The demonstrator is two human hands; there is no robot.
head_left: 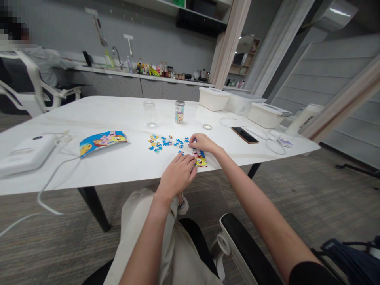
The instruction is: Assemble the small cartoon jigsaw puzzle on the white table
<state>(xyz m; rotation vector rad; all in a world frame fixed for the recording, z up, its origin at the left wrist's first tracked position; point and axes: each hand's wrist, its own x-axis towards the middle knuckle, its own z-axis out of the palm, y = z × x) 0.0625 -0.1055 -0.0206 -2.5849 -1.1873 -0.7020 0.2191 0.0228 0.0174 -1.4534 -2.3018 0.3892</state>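
Observation:
A partly joined cartoon jigsaw (pixel 200 159) lies near the front edge of the white table (pixel 124 158). My left hand (pixel 178 174) rests on it, fingers stretched flat and close together. My right hand (pixel 202 142) hovers just behind the jigsaw, fingers curled in a pinch over a small piece I cannot make out. Several loose blue puzzle pieces (pixel 166 143) are scattered to the left of my right hand. A printed cartoon picture sheet (pixel 102 141) lies further left.
A clear glass (pixel 150 114) and a small printed tin (pixel 179 111) stand behind the pieces. A phone (pixel 245 135), ring (pixel 207 127), cables and white lidded boxes (pixel 213 98) sit right. A white device (pixel 26 152) lies left. Another person sits far left.

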